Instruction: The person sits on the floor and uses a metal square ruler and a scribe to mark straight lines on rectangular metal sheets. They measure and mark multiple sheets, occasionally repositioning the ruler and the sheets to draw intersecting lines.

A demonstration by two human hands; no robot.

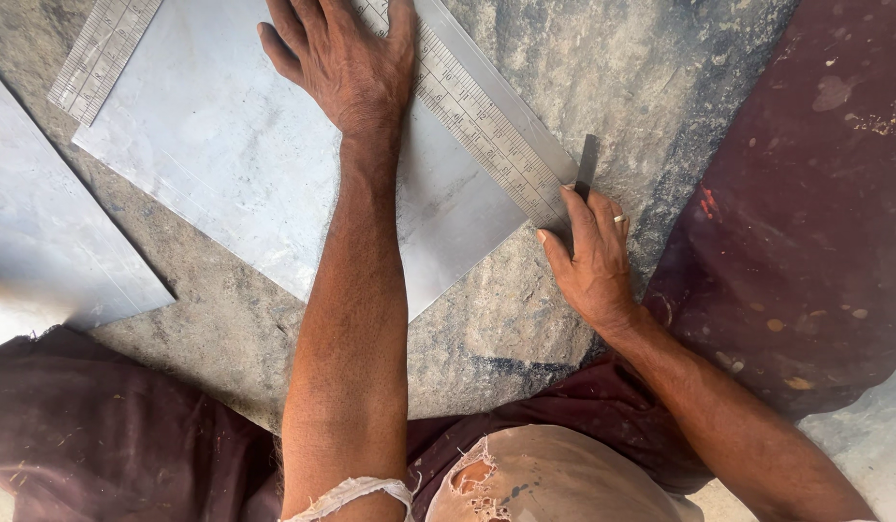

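Pressing flat and open, the left hand (346, 58) pins the ruler (486, 126) on the metal sheet (235, 155) at twelve o'clock. The right hand (593, 261) grips a dark marking tool (586, 166) at the ruler's three o'clock end, on the floor (660, 77).

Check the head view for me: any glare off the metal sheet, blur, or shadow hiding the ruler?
Head view: soft, even light; the metal sheet shows a dull sheen, no harsh glare. The ruler is sharp under the left hand and right hand. Only the second sheet's pale near corner at the left edge looks blurred and washed out.
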